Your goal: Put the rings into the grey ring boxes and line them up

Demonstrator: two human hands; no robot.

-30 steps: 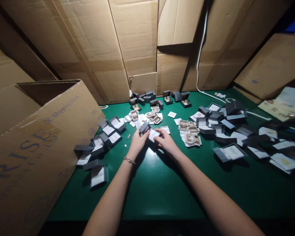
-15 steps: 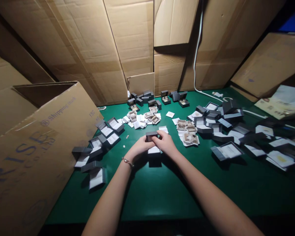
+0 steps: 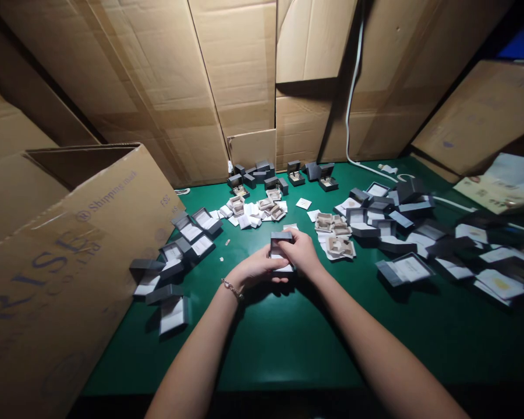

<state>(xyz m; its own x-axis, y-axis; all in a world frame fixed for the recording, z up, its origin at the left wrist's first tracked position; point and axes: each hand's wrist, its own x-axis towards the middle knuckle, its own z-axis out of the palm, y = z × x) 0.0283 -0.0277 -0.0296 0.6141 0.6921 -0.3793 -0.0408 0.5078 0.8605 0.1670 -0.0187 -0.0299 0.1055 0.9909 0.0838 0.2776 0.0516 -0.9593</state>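
Two hands (image 3: 257, 269) (image 3: 302, 252) hold one box (image 3: 280, 237), apparently

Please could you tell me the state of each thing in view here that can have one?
left hand: closed on the grey jewellery box
right hand: closed on the grey jewellery box
grey jewellery box: open, held between both hands
bracelet: fastened on the left wrist
cardboard carton: open, top flaps unfolded
beige box inserts: out of boxes, heaped
rear grey box: open, insert inside
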